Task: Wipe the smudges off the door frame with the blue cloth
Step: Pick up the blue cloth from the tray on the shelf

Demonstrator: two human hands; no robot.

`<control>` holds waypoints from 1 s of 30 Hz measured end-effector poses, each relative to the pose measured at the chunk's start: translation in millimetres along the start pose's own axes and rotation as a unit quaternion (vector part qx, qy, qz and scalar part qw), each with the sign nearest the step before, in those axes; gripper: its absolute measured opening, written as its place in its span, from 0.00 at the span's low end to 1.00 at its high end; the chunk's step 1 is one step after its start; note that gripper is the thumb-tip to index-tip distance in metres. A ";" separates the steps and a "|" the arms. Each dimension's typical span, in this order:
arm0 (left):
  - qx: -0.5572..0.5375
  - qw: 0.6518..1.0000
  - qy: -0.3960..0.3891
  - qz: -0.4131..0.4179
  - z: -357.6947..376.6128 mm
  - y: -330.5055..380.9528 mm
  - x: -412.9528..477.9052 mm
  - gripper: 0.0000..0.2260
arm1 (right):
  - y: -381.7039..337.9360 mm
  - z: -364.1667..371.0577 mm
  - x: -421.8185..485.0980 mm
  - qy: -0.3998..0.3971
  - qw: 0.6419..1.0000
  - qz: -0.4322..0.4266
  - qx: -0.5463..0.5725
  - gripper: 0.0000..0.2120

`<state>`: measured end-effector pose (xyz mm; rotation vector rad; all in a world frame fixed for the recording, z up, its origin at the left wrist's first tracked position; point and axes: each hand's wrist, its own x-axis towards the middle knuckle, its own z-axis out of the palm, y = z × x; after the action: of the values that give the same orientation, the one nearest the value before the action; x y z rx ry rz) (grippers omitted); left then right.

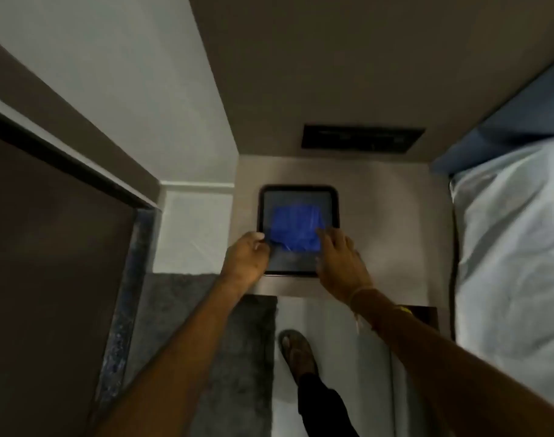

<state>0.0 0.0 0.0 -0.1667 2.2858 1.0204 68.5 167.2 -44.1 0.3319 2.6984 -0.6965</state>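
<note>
A blue cloth lies crumpled in a dark square tray on a low beige cabinet top. My left hand rests at the tray's front left corner, fingers curled against the cloth's edge. My right hand lies on the tray's front right side with its fingers spread, the fingertips touching the cloth. The dark door frame runs diagonally at the left, beside a brown door.
A bed with pale sheets fills the right side. A dark panel sits on the wall behind the cabinet. A grey mat lies on the floor, and my sandalled foot stands beside it.
</note>
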 end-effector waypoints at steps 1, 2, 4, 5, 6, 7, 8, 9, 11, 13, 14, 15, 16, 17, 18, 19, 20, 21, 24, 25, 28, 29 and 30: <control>0.027 0.999 -0.014 0.014 11.7 -4.0 13.6 0.15 | 6.8 11.9 13.3 -0.010 1.000 -0.005 -0.009 0.29; 0.049 0.998 -0.021 0.023 20.2 -7.5 24.7 0.16 | 9.7 20.7 26.1 -0.017 1.000 -0.010 -0.009 0.31; 0.120 0.991 -0.039 0.038 35.7 -21.0 47.4 0.20 | 15.7 42.3 53.2 -0.054 0.997 -0.033 -0.041 0.36; 0.159 0.985 -0.050 0.044 42.6 -31.3 57.7 0.22 | 17.4 55.7 67.0 -0.066 0.994 -0.055 -0.072 0.38; 0.200 0.977 -0.057 0.054 45.2 -40.4 62.6 0.24 | 17.2 65.6 76.5 -0.075 0.988 -0.078 -0.107 0.40; 0.241 0.967 -0.055 0.063 44.8 -48.5 65.6 0.26 | 17.1 71.8 84.9 -0.081 0.982 -0.097 -0.140 0.42; 0.269 0.959 -0.043 0.075 44.0 -54.8 68.9 0.26 | 17.4 75.9 93.5 -0.093 0.977 -0.103 -0.164 0.43; 0.283 0.954 -0.031 0.090 43.0 -62.1 71.7 0.26 | 18.1 81.0 102.3 -0.103 0.972 -0.105 -0.183 0.44; 0.284 0.950 -0.011 0.129 39.0 -72.6 71.0 0.26 | 20.9 87.5 110.3 -0.116 0.964 -0.104 -0.214 0.41; 0.276 0.947 0.004 0.166 35.0 -80.4 68.5 0.25 | 23.4 91.4 110.5 -0.109 0.958 -0.116 -0.238 0.38; 0.277 0.943 0.011 0.183 33.6 -83.9 68.0 0.24 | 25.6 92.2 110.3 -0.102 0.956 -0.126 -0.243 0.37; 0.281 0.940 0.017 0.193 31.9 -87.5 67.4 0.24 | 26.5 92.6 110.0 -0.098 0.955 -0.135 -0.246 0.37; 0.283 0.938 0.023 0.198 30.8 -88.9 67.4 0.24 | 27.4 92.2 110.0 -0.095 0.954 -0.141 -0.248 0.37; 0.284 0.936 0.026 0.204 30.5 -89.4 67.2 0.24 | 27.0 89.6 110.1 -0.096 0.952 -0.142 -0.254 0.36; 0.287 0.934 0.030 0.210 29.8 -90.3 66.2 0.24 | 25.0 88.2 110.5 -0.099 0.951 -0.143 -0.255 0.35; 0.296 0.930 0.031 0.216 29.0 -90.8 65.1 0.25 | 22.7 86.6 111.0 -0.102 0.951 -0.139 -0.255 0.35; 0.305 0.926 0.034 0.222 27.4 -91.0 64.0 0.26 | 20.2 84.4 111.9 -0.100 0.953 -0.134 -0.253 0.34; 0.315 0.922 0.033 0.224 26.6 -90.4 63.5 0.27 | 18.0 80.4 112.2 -0.096 0.955 -0.128 -0.248 0.33; 0.328 0.916 0.053 0.224 21.1 -86.1 58.7 0.31 | 11.4 64.0 110.1 -0.037 0.989 -0.095 -0.109 0.29; 0.326 0.917 0.066 0.221 15.1 -84.1 52.2 0.32 | 5.0 56.1 105.3 0.005 0.997 -0.075 -0.022 0.26; 0.311 0.920 0.100 0.218 -8.1 -73.6 30.8 0.33 | -23.9 29.9 80.5 0.102 0.954 0.033 0.280 0.16; 0.302 0.921 0.113 0.220 -19.3 -69.3 20.5 0.32 | -39.0 20.8 66.6 0.094 0.915 0.055 0.389 0.13; 0.289 0.921 0.134 0.227 -35.4 -64.3 7.3 0.31 | -58.5 10.7 51.9 0.078 0.868 0.059 0.487 0.12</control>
<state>-0.7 -68.7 -26.8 0.5209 2.8493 0.4962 6.0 119.1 -47.4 0.7944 2.1907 -2.0229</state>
